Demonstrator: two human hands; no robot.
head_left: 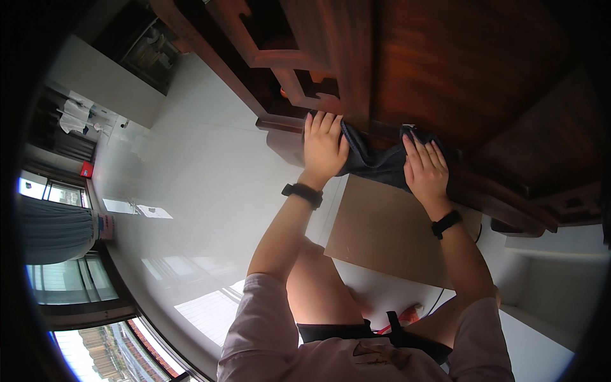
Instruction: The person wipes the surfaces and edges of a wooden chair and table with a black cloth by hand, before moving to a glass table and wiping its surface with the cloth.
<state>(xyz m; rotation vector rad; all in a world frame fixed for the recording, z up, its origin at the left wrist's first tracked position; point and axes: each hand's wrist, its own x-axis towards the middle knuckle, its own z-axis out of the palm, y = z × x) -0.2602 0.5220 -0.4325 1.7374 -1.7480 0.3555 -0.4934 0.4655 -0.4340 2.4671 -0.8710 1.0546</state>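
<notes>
A dark grey cloth (377, 164) drapes over the low front rail (496, 198) of a carved dark-red wooden piece of furniture (458, 62). My left hand (325, 143) presses one end of it against the rail, below the carved openwork panel (310, 62), with fingers extended and the thumb toward the middle. The other end is under my right hand (426, 164), whose fingers lie close together and curl slightly over the fabric. Between my hands the cloth sags in a fold. It hides part of the rail.
Beneath the rail a flat brown board (391, 229) lies on the pale glossy floor (205, 143). A red-and-white item (410, 315) and a dark cord (437, 301) are near my legs. Windows with a grey-blue curtain (57, 229) line the left side.
</notes>
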